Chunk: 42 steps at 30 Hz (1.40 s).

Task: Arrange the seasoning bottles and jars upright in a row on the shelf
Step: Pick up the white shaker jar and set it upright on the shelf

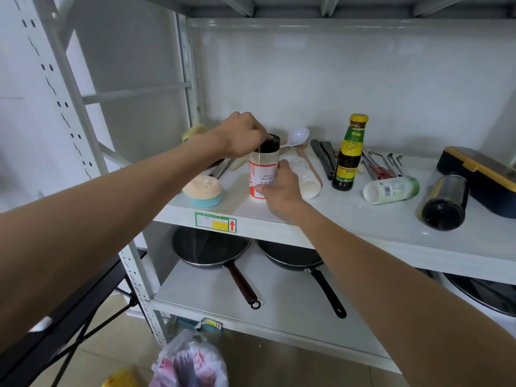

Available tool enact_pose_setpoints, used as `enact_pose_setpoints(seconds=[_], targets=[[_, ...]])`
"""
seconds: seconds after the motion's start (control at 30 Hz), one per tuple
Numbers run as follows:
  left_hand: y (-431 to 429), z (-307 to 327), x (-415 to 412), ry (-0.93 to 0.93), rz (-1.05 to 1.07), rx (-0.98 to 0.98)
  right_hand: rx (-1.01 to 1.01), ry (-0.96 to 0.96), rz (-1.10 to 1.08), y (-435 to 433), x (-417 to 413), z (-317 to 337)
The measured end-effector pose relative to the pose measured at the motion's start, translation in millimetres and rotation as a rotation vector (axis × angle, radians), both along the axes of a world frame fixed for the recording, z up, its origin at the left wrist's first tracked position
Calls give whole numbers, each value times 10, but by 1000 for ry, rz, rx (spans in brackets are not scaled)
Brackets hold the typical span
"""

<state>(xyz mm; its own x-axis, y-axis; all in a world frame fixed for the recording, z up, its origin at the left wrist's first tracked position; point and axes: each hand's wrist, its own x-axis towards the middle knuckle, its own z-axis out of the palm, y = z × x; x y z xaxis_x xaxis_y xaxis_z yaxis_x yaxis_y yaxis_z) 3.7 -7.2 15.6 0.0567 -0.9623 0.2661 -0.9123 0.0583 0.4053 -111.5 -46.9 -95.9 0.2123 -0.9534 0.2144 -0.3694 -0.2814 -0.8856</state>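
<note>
two hands on one jar, three more to stand up

the person stands at the white shelf (363,219). both hands are on the black-lid jar (264,169), which stands upright near the front left of the shelf, just right of a round sponge (203,191). the left hand (243,136) has its grip closed over the black lid from above. the right hand (279,188) has its grip wrapped around the low part of the jar, thumb on the label.

the jar looks like smooth plastic, hard and light. i think it could slip or tip, so holding the lid and the body together is a good way.

to the right, the dark sauce bottle (349,155) is already standing up. it looks like glass, so it may be heavy and could break. best to hold it round its fat middle, not the thin neck.

three more lie on their sides: a white bottle (307,180) touching the right hand, a green and white bottle (391,189) further right, and a dark jar (445,202) near the lunch box (480,177). round ones can roll, so each needs a full hand round the middle.
</note>
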Motion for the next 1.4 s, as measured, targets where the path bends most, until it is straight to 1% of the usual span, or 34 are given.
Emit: enact_pose_setpoints(seconds=[0.13,0.2,0.27,0.37,0.43,0.53,0.63,0.7,0.77,0.87,0.97,1.17,1.3,1.4], targets=[[60,14,72,-19,-7,23,83,29,155,-53,-94,81],[80,9,63,-34,2,27,99,48,182,-59,-95,110],[110,7,2,-52,11,12,102,70,106,-27,-10,92],[168,30,-94,-66,13,3,35,94,-81,1,178,-25],[159,14,-128,-81,36,2,16,153,-158,37,264,-67],[131,11,-192,-130,90,5,-6,214,-209,69,309,-98],[97,43,-212,-106,113,37,-48,235,-219,53,300,-135],[86,66,-222,-105,108,52,-94,279,-188,24,232,-120],[79,71,-239,-122,55,67,-76,282,-161,-39,156,-97],[92,64,-204,-136,-6,44,-19,219,-90,-127,84,-69],[98,60,-144,-141,7,33,-7,159,22,-158,39,-69],[93,30,-120,-97,-29,14,-25,140,154,-140,-127,-37],[106,-21,-59,-91,-36,25,-3,206,257,-123,-175,-17],[88,-26,-56,-112,-25,27,38,217,303,-175,-183,0]])
